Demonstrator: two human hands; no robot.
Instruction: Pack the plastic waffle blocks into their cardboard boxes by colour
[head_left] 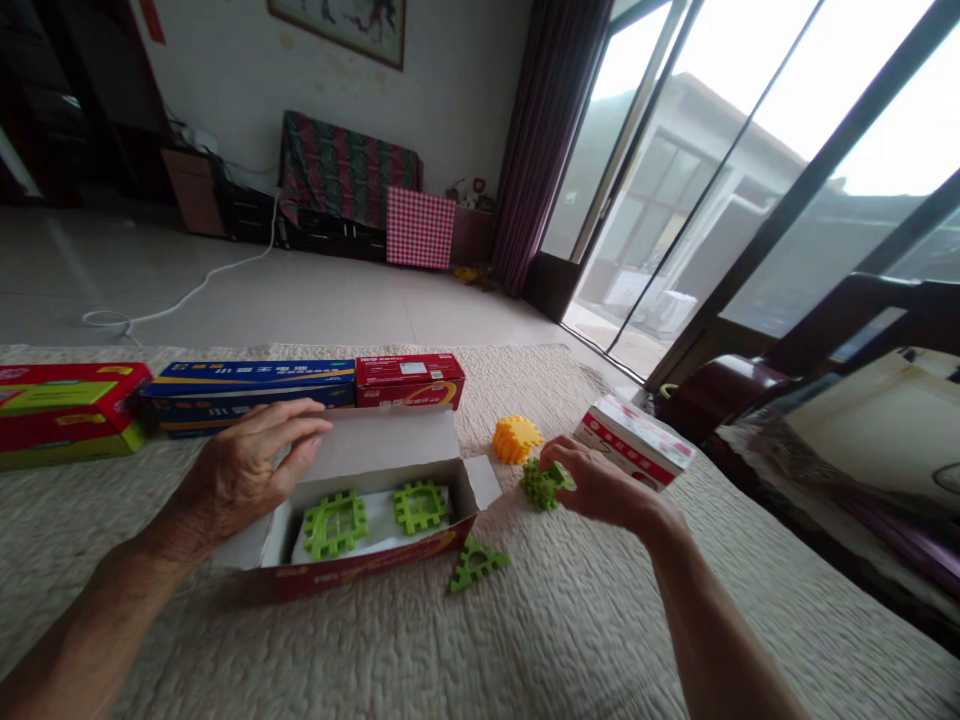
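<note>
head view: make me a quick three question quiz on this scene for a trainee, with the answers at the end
1. What shape is the loose green piece close to the right end of the open box?
2. True or false: the yellow stack is outside the open box.
3. Fill in: the ____ hand is at the green clump near the yellow stack.

Key:
1. Triangular
2. True
3. Right hand

Green pieces point(541, 487), orange stack point(514, 441), red-white checked cloth point(420, 228), curtain point(523, 150) perhaps purple
</note>
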